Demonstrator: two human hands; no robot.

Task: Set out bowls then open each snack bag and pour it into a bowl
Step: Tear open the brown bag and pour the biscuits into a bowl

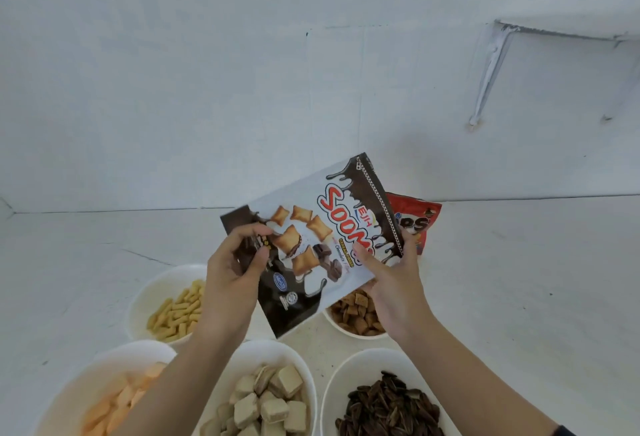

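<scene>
A snack bag (311, 238) is held tilted in the air above the tabletop (519, 279). Its dark bottom edge is pinched by the left hand (235, 262), whose fingers are curled round it, and its upper side is gripped by the right hand (394, 279). A bowl of brown squares (341, 330) is seen just below the bag, and a red bag (420, 219) partly hidden behind it

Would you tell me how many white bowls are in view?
5: yellow-stick bowl back left, brown-square bowl back right, orange-piece bowl front left, beige-cube bowl front middle, dark-seed bowl front right. The black-and-white snack bag may hide more.
</scene>
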